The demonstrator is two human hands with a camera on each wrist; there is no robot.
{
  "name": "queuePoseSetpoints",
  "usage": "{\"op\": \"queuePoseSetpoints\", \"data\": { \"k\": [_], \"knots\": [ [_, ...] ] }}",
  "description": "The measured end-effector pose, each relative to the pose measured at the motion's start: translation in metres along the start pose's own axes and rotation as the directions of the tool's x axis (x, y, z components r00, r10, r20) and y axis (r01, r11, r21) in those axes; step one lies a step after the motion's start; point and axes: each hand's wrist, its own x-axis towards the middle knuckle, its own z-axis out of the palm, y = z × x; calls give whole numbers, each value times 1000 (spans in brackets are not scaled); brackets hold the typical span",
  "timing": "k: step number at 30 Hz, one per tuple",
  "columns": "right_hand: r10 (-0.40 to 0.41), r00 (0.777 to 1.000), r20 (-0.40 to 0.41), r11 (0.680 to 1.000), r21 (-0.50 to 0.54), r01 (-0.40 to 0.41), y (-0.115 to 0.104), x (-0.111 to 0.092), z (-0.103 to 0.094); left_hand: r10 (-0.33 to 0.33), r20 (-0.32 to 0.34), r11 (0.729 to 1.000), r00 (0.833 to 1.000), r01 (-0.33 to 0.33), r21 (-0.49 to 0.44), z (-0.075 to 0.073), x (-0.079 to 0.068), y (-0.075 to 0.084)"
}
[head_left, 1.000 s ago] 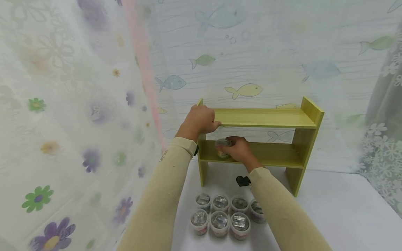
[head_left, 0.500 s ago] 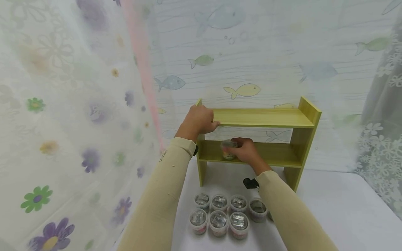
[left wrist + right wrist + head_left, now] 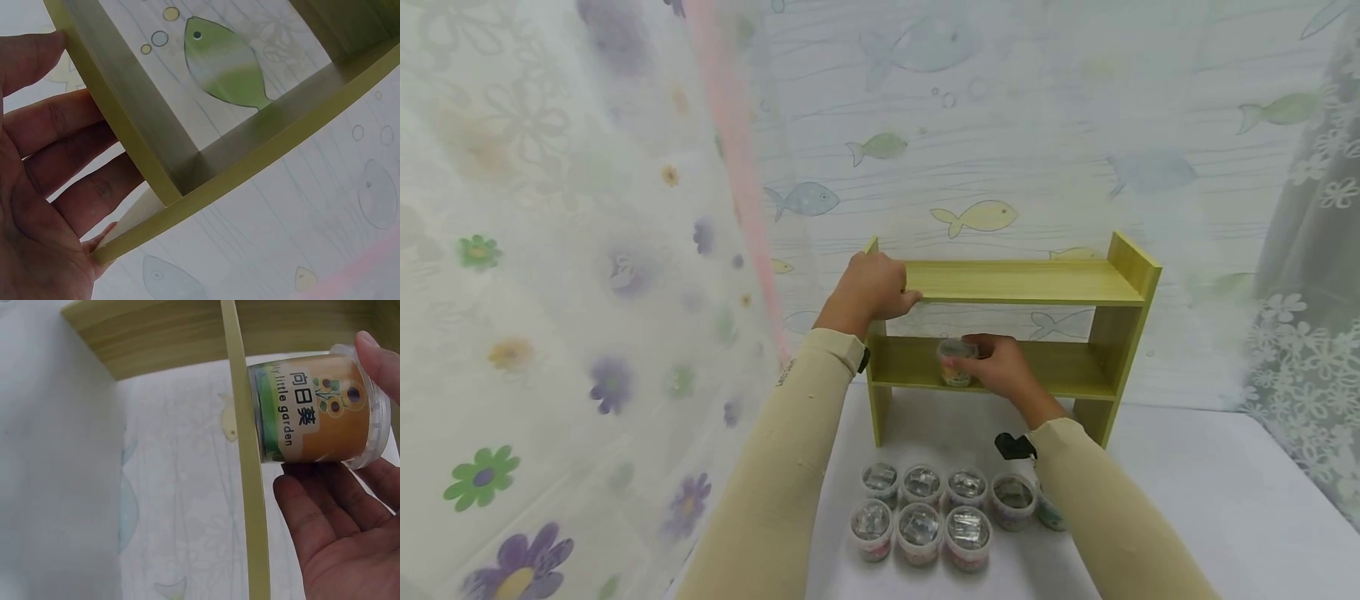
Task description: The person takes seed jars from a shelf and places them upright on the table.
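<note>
A yellow-green wooden shelf [image 3: 1015, 283] stands upright on the white table. My left hand [image 3: 876, 286] grips the left end of its top board, thumb along the front edge; in the left wrist view, the fingers [image 3: 100, 194] lie against the board. My right hand [image 3: 1003, 367] holds a small clear-lidded plastic cup [image 3: 312, 409] between thumb and fingers, at the front of the lower board, left of its middle. Its orange and green label reads "My little garden" with sunflowers. The cup is upright, and its base meets the board.
Below the shelf, several similar lidded cups [image 3: 919, 533] stand in two rows on the white table [image 3: 1187, 467]. A cup [image 3: 1051, 510] at the right end is partly hidden by my right sleeve. Patterned curtains [image 3: 625, 292] hang at the left and behind.
My right hand has moved the cup to the right along the lower board. A cup on the table has come out from behind my right sleeve. My left hand keeps its place on the shelf.
</note>
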Motion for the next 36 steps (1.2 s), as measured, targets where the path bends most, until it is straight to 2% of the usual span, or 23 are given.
{"op": "queuePoseSetpoints", "data": {
  "k": [15, 22, 28, 36],
  "knots": [
    [1, 1000, -26, 1000, 4, -1, 7, -12, -10, -13, 19, 1000, 1000, 13, -10, 1, 1, 0],
    [-34, 999, -40, 999, -38, 32, 9, -19, -17, -13, 7, 1000, 1000, 13, -12, 1, 2, 0],
    [-40, 998, -44, 998, -40, 39, 12, -26, -21, -18, 19, 1000, 1000, 19, -22, 1, 0, 2],
    [-61, 996, -70, 994, -95, 54, 10, -37, -29, -29, 27, 999, 999, 29, -16, 0, 1, 2]
  ]
}}
